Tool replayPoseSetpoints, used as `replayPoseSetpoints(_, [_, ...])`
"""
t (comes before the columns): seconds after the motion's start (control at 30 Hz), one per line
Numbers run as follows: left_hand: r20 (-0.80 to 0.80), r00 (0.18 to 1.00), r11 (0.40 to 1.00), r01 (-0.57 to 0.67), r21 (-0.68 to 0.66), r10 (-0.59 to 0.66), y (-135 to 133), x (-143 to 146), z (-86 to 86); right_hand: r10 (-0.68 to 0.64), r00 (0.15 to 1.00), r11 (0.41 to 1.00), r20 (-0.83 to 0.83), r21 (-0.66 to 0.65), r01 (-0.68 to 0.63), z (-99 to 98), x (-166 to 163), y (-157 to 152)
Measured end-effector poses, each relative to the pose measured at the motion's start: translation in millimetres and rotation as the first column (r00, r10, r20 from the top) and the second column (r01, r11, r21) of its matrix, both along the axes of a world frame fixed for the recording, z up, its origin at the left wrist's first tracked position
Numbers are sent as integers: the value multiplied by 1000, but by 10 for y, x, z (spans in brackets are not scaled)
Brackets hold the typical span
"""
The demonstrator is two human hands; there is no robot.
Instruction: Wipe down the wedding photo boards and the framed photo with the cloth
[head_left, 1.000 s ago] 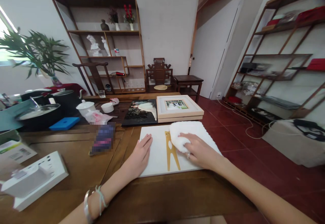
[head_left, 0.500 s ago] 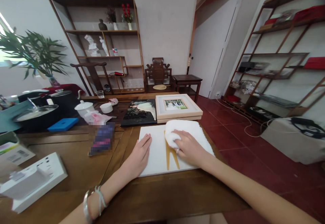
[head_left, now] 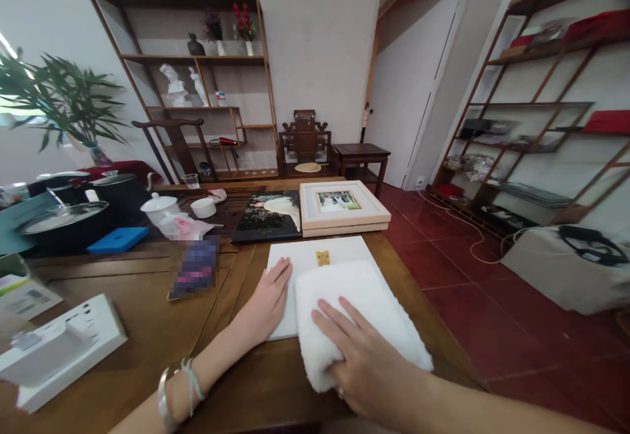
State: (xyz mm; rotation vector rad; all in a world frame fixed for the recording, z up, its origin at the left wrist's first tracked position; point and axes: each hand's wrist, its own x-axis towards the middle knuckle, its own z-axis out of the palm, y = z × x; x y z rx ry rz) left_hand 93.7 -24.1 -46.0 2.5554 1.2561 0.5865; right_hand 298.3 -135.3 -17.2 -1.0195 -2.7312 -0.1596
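A flat white panel (head_left: 344, 248) lies on the wooden table in front of me. My left hand (head_left: 272, 296) rests on its left edge, fingers stretched out and holding nothing. A thick folded white towel (head_left: 378, 296) covers the panel's right and near parts and hangs past its near edge. My right hand (head_left: 357, 348) grips this towel, with fingers spread over the top and the thumb tucked at its near side. Just beyond the towel shows the top of a gold-coloured metal piece (head_left: 322, 258) on the panel; its lower part is hidden under the towel.
Behind the panel lie a dark photo panel (head_left: 266, 217) and a pale wooden picture frame (head_left: 344, 227). To the left are a white power strip (head_left: 73, 355), a blue block (head_left: 118, 240), a lidded white bowl (head_left: 160, 205) and a black pot (head_left: 69, 230). The table's right edge borders red floor tiles.
My right hand has drawn the towel toward me, from the panel's far right to its near edge. The gold piece's top has come into view, its legs are covered. My left hand stays put.
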Motion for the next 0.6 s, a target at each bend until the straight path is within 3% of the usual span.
replayPoseSetpoints(0.1, [-6, 1000, 1000, 0, 4, 0, 2, -1, -1, -25, 999, 1000, -34, -9, 24, 18, 15, 121])
replayPoseSetpoints(0.3, [22, 1000, 1000, 5, 31, -6, -8, -9, -11, -140, 986, 990, -87, -46, 136, 115, 53, 825])
replayPoseSetpoints(0.4, [31, 999, 999, 4, 36, -5, -8, -14, -16, -148, 985, 989, -90, -36, 146, 128, 46, 1035])
replayPoseSetpoints(0.5, [40, 999, 999, 7, 43, -9, -9, -17, -12, -134, 989, 991, -65, -28, 132, 113, 14, 963])
replayPoseSetpoints(0.6, [31, 999, 999, 10, 37, -11, -13, -16, 4, -88, 996, 996, -11, -4, 88, 91, -50, 626])
